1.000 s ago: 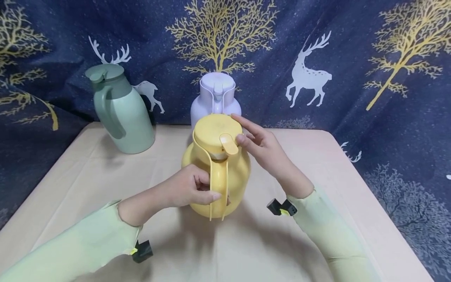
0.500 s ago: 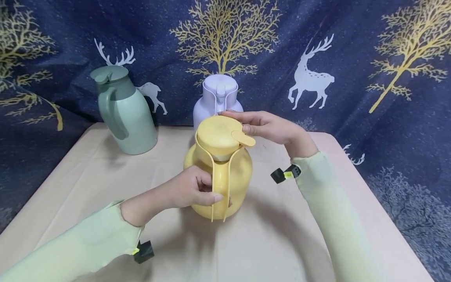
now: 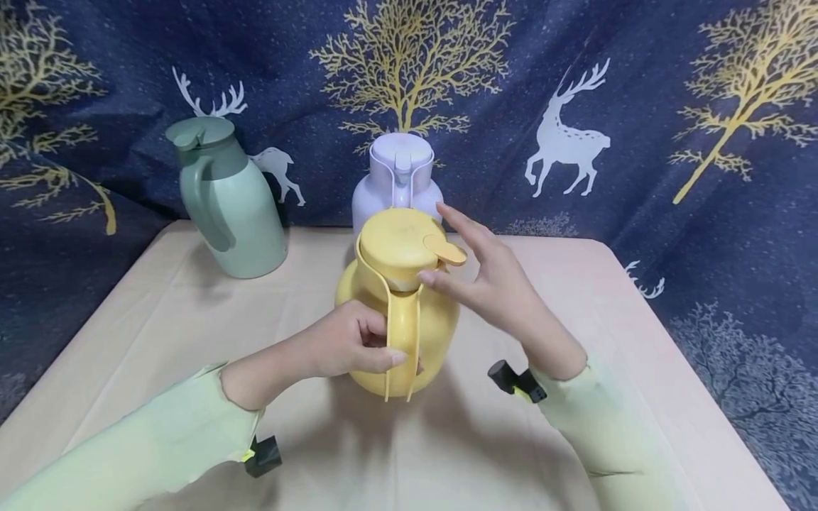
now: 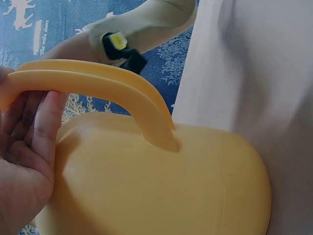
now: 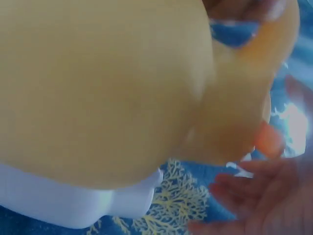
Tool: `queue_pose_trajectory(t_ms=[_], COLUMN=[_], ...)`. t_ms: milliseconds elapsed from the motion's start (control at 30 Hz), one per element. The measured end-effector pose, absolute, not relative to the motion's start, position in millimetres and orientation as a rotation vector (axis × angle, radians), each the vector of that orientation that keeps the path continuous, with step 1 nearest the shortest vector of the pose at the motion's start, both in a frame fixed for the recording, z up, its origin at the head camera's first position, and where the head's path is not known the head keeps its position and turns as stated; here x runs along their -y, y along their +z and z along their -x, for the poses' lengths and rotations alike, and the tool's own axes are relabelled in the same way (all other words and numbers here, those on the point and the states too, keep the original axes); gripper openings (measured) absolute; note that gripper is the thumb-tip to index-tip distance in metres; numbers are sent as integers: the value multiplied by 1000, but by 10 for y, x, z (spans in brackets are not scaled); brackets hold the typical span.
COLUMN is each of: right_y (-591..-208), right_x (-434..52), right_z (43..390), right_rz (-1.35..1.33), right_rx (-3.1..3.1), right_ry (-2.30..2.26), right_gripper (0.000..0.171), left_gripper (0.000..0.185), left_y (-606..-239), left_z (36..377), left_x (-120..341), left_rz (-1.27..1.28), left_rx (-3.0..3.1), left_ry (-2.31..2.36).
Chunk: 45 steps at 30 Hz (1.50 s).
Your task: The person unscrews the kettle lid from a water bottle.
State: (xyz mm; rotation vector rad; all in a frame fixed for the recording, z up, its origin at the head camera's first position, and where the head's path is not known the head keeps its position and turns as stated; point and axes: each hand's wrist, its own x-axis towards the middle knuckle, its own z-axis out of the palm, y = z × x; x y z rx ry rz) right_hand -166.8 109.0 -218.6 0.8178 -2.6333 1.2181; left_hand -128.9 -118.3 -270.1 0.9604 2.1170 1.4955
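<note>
A yellow thermos jug (image 3: 434, 319) stands on the table in the head view, its handle facing me. My left hand (image 3: 335, 339) grips that handle (image 3: 402, 326), thumb across its outside; the left wrist view shows the fingers behind the handle. On top, the round lid (image 3: 396, 238) has its tab (image 3: 445, 250) pointing right, out of line with the handle. My right hand (image 3: 501, 284) is at the lid's right side, fingers extended and spread, thumb tip at the rim below the tab. In the right wrist view the right hand's fingers (image 5: 244, 191) lie straight beside the orange-looking tab (image 5: 269, 139).
A lilac thermos jug (image 3: 399, 177) stands directly behind the yellow one, partly hidden by it. Farther left is a green thermos jug (image 3: 239, 213). The pale table (image 3: 307, 277) ends at a dark blue cloth (image 3: 473, 170) with trees and deer.
The lid's tab has swung from the front toward the right. My right hand went over the lid's far side, then came back with fingers spread. The left hand keeps its grip.
</note>
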Motion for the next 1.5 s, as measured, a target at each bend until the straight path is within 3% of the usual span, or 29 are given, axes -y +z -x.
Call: queue_pose_trajectory(t_ms=[167, 500, 800, 1133, 1267, 1500], right_y=[-2189, -2117, -2110, -2071, -2074, -2128], right_x=[-957, -1010, -1153, -1234, -1293, -1256], right_z=[1596, 1830, 2283, 2612, 2496, 1842], right_rz=[-742, -830, -1316, -1791, -1574, -720], right_rx=[2629, 2730, 2712, 2609, 2568, 2526], right_ry=[1107, 1306, 1483, 1760, 1810, 1269], right_gripper=[87, 82, 83, 105, 106, 60], left_gripper=[23, 22, 23, 25, 24, 24], left_y=[-2700, -2697, -2699, -2721, -2717, -2719], left_z=[1286, 1297, 1308, 1304, 1298, 1291], left_x=[1186, 1180, 1202, 1173, 1178, 1174], left_rz=[-960, -991, -987, -969, -970, -971], left_rx=[-2120, -2125, -2110, -2092, -2095, -2085], left_ry=[1497, 1479, 1496, 1519, 1527, 1540])
